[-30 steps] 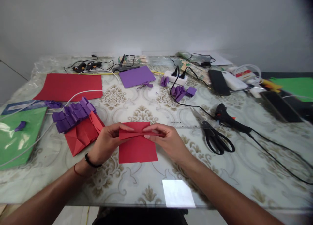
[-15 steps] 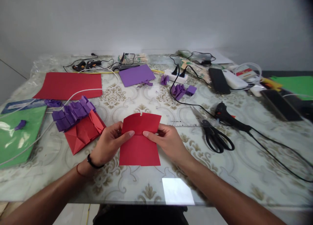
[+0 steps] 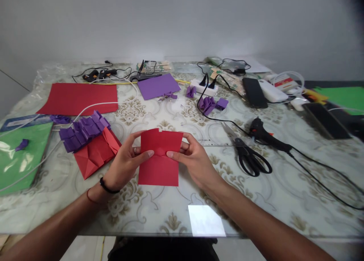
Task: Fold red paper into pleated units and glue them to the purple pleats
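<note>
A sheet of red paper (image 3: 158,170) with a small notch in its top edge is held up between both hands. My left hand (image 3: 129,157) grips its left side, thumb on the front face and fingers behind. On the right side my right hand (image 3: 193,158) pinches it the same way, the two thumbs pressing near a crosswise crease. Just left of my left hand lies a folded red paper piece (image 3: 93,153), with a row of pleated purple paper (image 3: 83,132) across its upper edge.
Right of my hands lie black-handled scissors (image 3: 250,158) and a corded glue gun (image 3: 267,134). A white power strip (image 3: 204,87), purple paper (image 3: 159,86) and a large red sheet (image 3: 81,99) are farther back. Green paper in plastic (image 3: 22,158) lies at the left, phones (image 3: 254,92) at the right.
The red paper has tilted and shifted slightly left, its lower edge higher than before. My fingers now show more around its upper corners, and both hands still hold it.
</note>
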The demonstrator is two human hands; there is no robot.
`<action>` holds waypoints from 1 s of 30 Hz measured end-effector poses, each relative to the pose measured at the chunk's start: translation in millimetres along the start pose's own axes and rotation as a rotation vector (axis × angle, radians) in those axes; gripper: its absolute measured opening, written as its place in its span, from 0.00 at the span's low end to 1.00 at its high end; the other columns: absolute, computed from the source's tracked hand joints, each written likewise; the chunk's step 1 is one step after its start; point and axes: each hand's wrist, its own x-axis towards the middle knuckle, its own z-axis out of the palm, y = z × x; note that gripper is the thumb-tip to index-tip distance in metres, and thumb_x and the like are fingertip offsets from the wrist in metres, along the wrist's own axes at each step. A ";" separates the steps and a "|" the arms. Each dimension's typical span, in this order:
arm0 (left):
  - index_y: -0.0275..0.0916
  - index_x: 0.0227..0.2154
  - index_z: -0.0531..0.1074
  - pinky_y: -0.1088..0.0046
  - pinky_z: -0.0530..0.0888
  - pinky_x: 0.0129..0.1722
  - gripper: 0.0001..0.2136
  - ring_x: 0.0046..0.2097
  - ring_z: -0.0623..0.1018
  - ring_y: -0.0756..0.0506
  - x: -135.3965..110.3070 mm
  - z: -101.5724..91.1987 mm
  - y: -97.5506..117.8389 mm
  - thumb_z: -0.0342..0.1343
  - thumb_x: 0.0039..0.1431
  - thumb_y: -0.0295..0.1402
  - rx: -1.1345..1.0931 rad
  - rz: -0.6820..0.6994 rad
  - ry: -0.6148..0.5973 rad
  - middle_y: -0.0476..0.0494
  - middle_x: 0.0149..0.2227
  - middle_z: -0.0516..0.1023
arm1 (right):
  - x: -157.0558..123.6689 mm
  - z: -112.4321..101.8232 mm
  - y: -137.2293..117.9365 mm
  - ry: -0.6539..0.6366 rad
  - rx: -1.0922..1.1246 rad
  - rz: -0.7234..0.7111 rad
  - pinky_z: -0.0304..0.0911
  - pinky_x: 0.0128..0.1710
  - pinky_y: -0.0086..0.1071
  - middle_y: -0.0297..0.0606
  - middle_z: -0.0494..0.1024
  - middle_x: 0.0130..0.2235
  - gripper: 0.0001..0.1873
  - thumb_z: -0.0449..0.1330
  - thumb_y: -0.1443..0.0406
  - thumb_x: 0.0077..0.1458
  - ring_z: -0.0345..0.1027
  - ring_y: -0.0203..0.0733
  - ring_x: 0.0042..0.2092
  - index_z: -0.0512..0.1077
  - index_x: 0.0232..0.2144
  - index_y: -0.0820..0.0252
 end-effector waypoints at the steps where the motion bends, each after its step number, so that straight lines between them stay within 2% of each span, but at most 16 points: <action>1: 0.42 0.58 0.69 0.71 0.82 0.35 0.28 0.34 0.85 0.45 0.4 -0.6 0.9 0.73 0.57 0.37 0.004 -0.015 -0.020 0.46 0.37 0.86 | 0.3 -0.6 0.3 0.004 -0.002 0.001 0.71 0.44 0.37 0.28 0.83 0.35 0.35 0.81 0.62 0.42 0.78 0.42 0.39 0.70 0.49 0.49; 4: 0.37 0.49 0.78 0.69 0.81 0.41 0.18 0.38 0.85 0.44 1.2 -2.1 2.9 0.71 0.60 0.39 0.022 -0.056 -0.088 0.42 0.40 0.86 | 1.4 -2.6 1.0 0.029 -0.003 -0.001 0.70 0.44 0.37 0.26 0.81 0.32 0.34 0.81 0.63 0.42 0.77 0.42 0.38 0.72 0.50 0.49; 7: 0.36 0.40 0.82 0.70 0.79 0.41 0.13 0.38 0.84 0.44 0.9 -2.3 4.1 0.69 0.61 0.41 0.015 -0.100 -0.101 0.42 0.37 0.86 | 2.6 -3.7 1.1 0.021 0.002 0.036 0.69 0.43 0.36 0.29 0.82 0.34 0.30 0.80 0.59 0.44 0.76 0.42 0.39 0.75 0.49 0.50; 10: 0.37 0.35 0.82 0.70 0.79 0.41 0.12 0.36 0.81 0.46 -0.2 -1.0 5.1 0.70 0.60 0.42 -0.010 -0.087 -0.056 0.45 0.35 0.84 | 3.1 -3.8 0.6 -0.034 -0.024 0.115 0.67 0.41 0.35 0.33 0.82 0.33 0.19 0.77 0.52 0.49 0.74 0.40 0.36 0.80 0.37 0.56; 12: 0.37 0.31 0.79 0.71 0.78 0.41 0.13 0.36 0.80 0.47 -0.6 0.0 5.9 0.70 0.60 0.43 -0.002 -0.077 -0.044 0.46 0.33 0.82 | 3.1 -3.6 -0.1 -0.039 -0.054 0.127 0.65 0.38 0.35 0.34 0.80 0.30 0.20 0.76 0.49 0.50 0.70 0.38 0.33 0.79 0.29 0.58; 13: 0.37 0.31 0.78 0.72 0.78 0.40 0.14 0.35 0.79 0.48 -0.6 0.3 6.4 0.69 0.61 0.43 0.010 -0.066 -0.033 0.46 0.32 0.81 | 2.9 -3.6 -0.5 -0.028 -0.069 0.117 0.64 0.38 0.34 0.33 0.79 0.30 0.21 0.76 0.49 0.50 0.69 0.37 0.32 0.78 0.27 0.59; 15: 0.38 0.36 0.77 0.74 0.77 0.38 0.13 0.35 0.79 0.49 -0.1 -0.2 7.4 0.70 0.60 0.42 0.030 -0.017 0.013 0.48 0.33 0.81 | 2.6 -3.8 -1.1 -0.007 -0.104 0.087 0.61 0.36 0.34 0.32 0.77 0.29 0.21 0.76 0.48 0.50 0.66 0.36 0.31 0.78 0.26 0.58; 17: 0.42 0.44 0.74 0.77 0.76 0.35 0.17 0.34 0.78 0.51 1.2 -2.3 8.4 0.73 0.57 0.40 0.045 0.066 0.093 0.52 0.34 0.81 | 2.2 -4.4 -1.3 0.004 -0.146 0.055 0.58 0.34 0.33 0.30 0.75 0.27 0.22 0.75 0.47 0.50 0.63 0.36 0.30 0.77 0.25 0.58; 18: 0.43 0.45 0.72 0.79 0.75 0.33 0.19 0.32 0.77 0.52 2.0 -4.0 8.9 0.74 0.55 0.39 0.055 0.101 0.126 0.54 0.33 0.80 | 2.0 -4.8 -1.3 0.005 -0.167 0.040 0.57 0.33 0.33 0.30 0.73 0.26 0.23 0.75 0.47 0.51 0.62 0.35 0.30 0.76 0.25 0.58; 22: 0.39 0.30 0.71 0.79 0.74 0.30 0.18 0.27 0.72 0.53 5.0 -11.4 9.6 0.75 0.54 0.42 0.123 0.108 0.180 0.57 0.24 0.72 | 0.8 -5.8 -0.4 -0.009 -0.218 0.016 0.53 0.31 0.33 0.28 0.70 0.25 0.24 0.73 0.47 0.53 0.58 0.35 0.28 0.74 0.23 0.58; 24: 0.39 0.28 0.70 0.77 0.76 0.31 0.20 0.26 0.73 0.53 5.3 -13.1 9.9 0.76 0.52 0.43 0.120 0.077 0.192 0.56 0.23 0.72 | 0.4 -5.7 0.0 -0.009 -0.223 0.022 0.54 0.31 0.33 0.29 0.71 0.25 0.23 0.73 0.46 0.53 0.59 0.35 0.29 0.75 0.24 0.58; 30: 0.41 0.43 0.73 0.78 0.78 0.31 0.23 0.28 0.78 0.51 4.9 -12.9 12.8 0.78 0.50 0.39 0.065 0.065 0.199 0.56 0.26 0.80 | 0.0 -4.5 -1.3 0.002 -0.227 0.004 0.54 0.30 0.33 0.30 0.71 0.25 0.23 0.74 0.46 0.51 0.59 0.36 0.28 0.75 0.23 0.57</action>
